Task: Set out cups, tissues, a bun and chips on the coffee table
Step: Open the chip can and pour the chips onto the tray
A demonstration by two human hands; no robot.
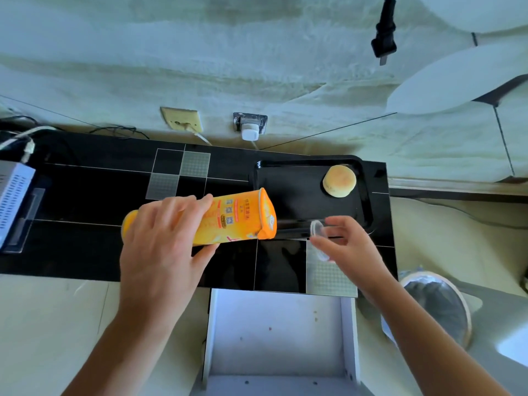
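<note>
My left hand (163, 241) grips an orange chips can (237, 217), tipped on its side with its open end pointing right, toward the near-left edge of a black tray (285, 178). A round pale bun (339, 180) lies in the tray's far right corner. My right hand (351, 242) pinches the can's clear plastic lid (318, 238) just right of the can's mouth, over the tray's near edge. No cups or tissues are in view.
The black glossy table (100, 195) runs along a wall with two sockets (183, 120). A grey device (13, 204) sits at its left end. A white open drawer (280, 338) juts out below me. A lined bin (437, 307) stands at the right.
</note>
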